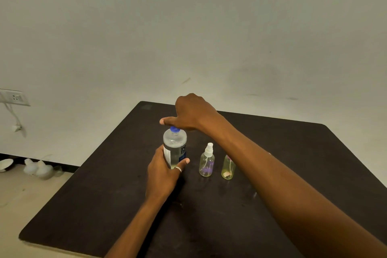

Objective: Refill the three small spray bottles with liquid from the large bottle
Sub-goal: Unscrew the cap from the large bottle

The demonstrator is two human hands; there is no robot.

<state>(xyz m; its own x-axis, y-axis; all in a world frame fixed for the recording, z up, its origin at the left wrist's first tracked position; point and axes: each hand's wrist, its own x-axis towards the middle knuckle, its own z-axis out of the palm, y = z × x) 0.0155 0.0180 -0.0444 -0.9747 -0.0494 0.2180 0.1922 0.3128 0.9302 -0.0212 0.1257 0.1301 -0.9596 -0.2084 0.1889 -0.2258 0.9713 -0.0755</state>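
Large bottle (174,148) stands upright on the dark table (104,205), slightly toward 10 o'clock from the table centre; clear liquid fills most of it, label faces right. Left hand (164,174) grips the bottle's lower body from 7 o'clock, fingers wrapped round it, with a ring (178,168) on one finger. Right hand (189,114) sits on top of the bottle, closed over the blue cap (174,129), thumb lying across the cap and pointing to 9 o'clock, other fingers curled behind. At 3 o'clock of the large bottle, just beside it and not touching, stands the first spray bottle (206,164), upright, white sprayer on. Further toward 3 o'clock stands the second spray bottle (227,168), its top hidden by the right forearm. Wall socket (14,97) on the wall at far 9 o'clock.
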